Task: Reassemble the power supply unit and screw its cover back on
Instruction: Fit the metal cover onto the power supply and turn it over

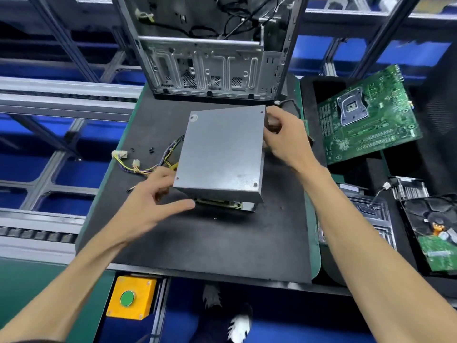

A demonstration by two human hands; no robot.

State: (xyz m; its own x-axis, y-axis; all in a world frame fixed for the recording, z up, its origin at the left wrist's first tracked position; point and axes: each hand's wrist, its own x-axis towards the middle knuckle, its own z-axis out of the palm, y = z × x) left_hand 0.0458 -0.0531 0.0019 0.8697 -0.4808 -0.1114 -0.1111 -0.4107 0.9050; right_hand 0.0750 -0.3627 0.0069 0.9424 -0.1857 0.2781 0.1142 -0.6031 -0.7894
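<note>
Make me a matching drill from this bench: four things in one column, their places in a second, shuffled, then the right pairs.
Things:
1. grey cover
2. motherboard
3. yellow button box
4. computer case

Places:
A. below the mat's near edge, on the left
B. standing at the far end of the mat
C. tilted over the power supply base, between the left hand and the right hand
D. leaning to the right of the mat

Pairs: 1-C, 2-D, 3-A, 4-B
</note>
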